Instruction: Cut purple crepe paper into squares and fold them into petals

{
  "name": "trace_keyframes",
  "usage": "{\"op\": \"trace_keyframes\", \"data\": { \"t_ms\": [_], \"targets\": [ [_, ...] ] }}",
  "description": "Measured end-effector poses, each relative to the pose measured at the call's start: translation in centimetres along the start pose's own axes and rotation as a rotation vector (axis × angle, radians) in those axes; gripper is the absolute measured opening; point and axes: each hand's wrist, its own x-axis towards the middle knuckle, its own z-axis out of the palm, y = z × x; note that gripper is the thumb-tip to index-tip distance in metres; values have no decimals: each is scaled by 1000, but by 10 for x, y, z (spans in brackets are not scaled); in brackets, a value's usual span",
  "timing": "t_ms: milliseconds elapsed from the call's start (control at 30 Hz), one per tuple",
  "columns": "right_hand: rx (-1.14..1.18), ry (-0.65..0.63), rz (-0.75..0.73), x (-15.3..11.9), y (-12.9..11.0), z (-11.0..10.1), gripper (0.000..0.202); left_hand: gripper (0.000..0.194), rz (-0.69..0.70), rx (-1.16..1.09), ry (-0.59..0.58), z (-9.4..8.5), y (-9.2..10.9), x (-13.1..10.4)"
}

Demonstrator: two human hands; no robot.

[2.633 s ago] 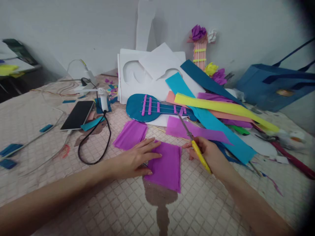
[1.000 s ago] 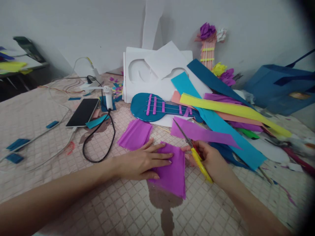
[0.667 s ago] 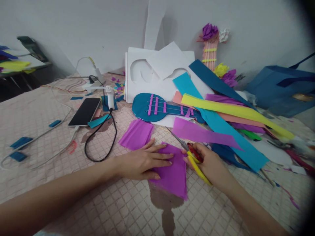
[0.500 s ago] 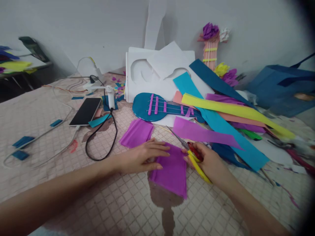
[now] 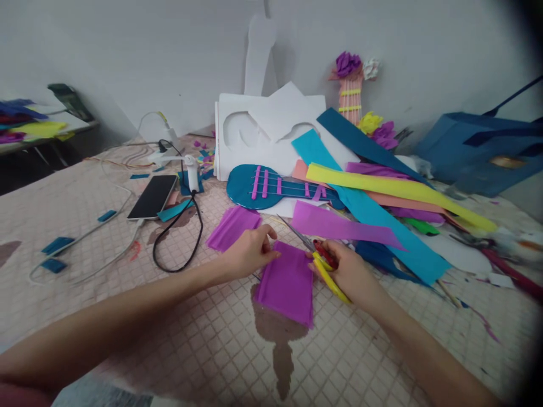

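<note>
A folded stack of purple paper (image 5: 288,285) lies on the table in front of me. At its upper left edge is my left hand (image 5: 253,250), fingers curled, thumb and fingertips at the paper; what they grip is too small to tell. My right hand (image 5: 345,271) is closed round scissors (image 5: 331,282) with yellow and red handles, their blades pointing to the upper left, beside the stack's right edge. Another purple stack (image 5: 234,228) rests behind my left hand. Beyond the scissors lies a long purple strip (image 5: 343,225).
A blue paper guitar (image 5: 254,186) lies near white boards (image 5: 240,124). Yellow (image 5: 394,189) and light blue strips (image 5: 382,217) cross at the right. A phone (image 5: 153,196) and a black cable loop (image 5: 199,237) are at the left; a blue bag (image 5: 475,147) stands far right.
The view has shifted slightly. My left hand has gone from lying flat with fingers stretched over the purple stack to curled at its upper left edge. My right hand still holds the scissors.
</note>
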Motion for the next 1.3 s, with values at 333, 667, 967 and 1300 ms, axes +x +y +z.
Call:
{"op": "trace_keyframes", "data": {
  "t_ms": [333,667,967,1300],
  "targets": [
    [48,46,-24,0,3,3,23,26,16,-32,7,5,-6,5],
    [122,49,8,0,3,3,29,28,0,-15,4,5,-6,3],
    [213,39,71,2,8,1,29,39,-1,29,-41,4,-5,6],
    [466,119,130,6,7,-19,31,34,64,148,-14,-1,11,18]
  ]
}}
